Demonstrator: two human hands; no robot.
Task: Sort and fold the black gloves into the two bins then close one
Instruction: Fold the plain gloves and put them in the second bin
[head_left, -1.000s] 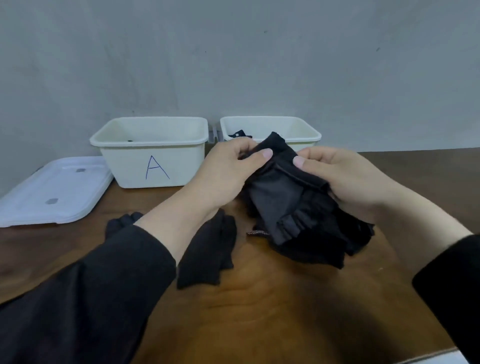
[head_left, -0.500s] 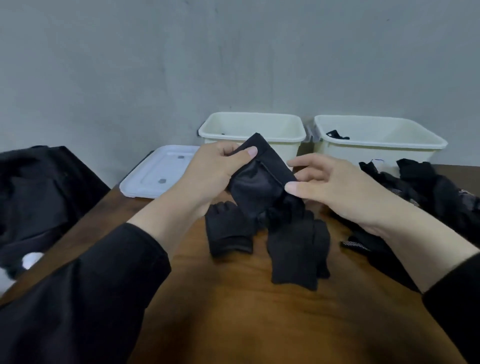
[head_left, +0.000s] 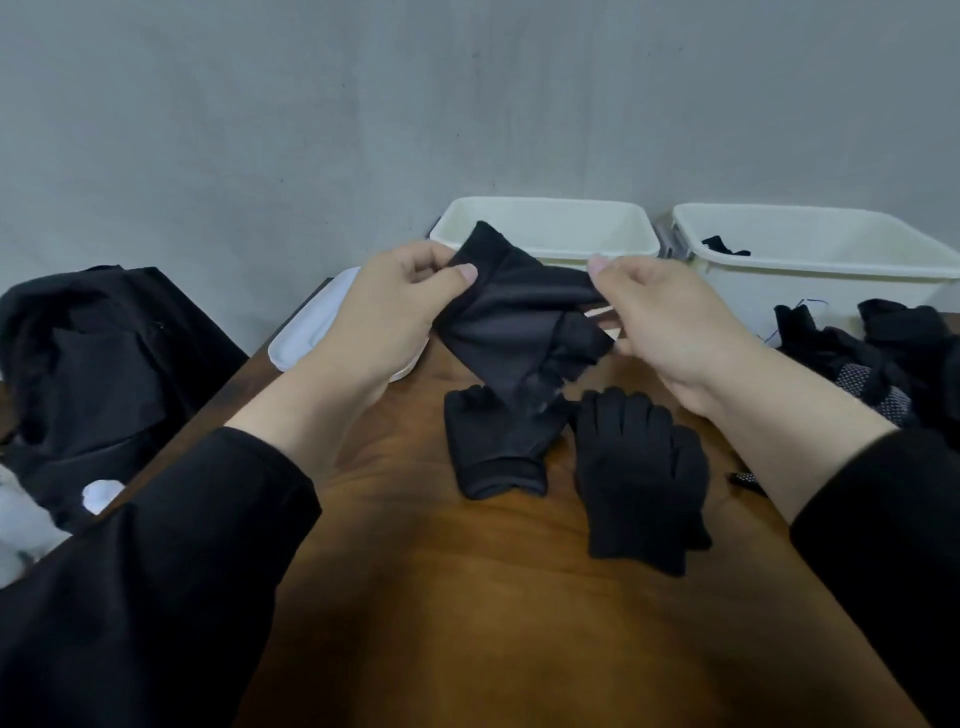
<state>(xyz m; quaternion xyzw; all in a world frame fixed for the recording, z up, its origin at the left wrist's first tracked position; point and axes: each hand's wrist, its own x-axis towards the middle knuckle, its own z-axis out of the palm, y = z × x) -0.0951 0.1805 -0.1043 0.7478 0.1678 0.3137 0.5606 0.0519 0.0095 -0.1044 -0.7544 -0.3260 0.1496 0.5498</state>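
Two white bins (head_left: 545, 244) (head_left: 810, 270) stood at twelve and one o'clock. One white lid (head_left: 317, 332) at eleven. Three single black gloves: one held (head_left: 514, 322), two flat on the table (head_left: 493, 452) (head_left: 641, 473). One heap of gloves (head_left: 872, 358) at two o'clock, number uncountable.

A plain indoor work corner, set up for sorting.

A wooden desk (head_left: 467, 623) stands against a bare grey wall (head_left: 363, 104); two white plastic bins (head_left: 545, 228) line the back edge, and dark clothing (head_left: 93, 353) is heaped beside the desk.
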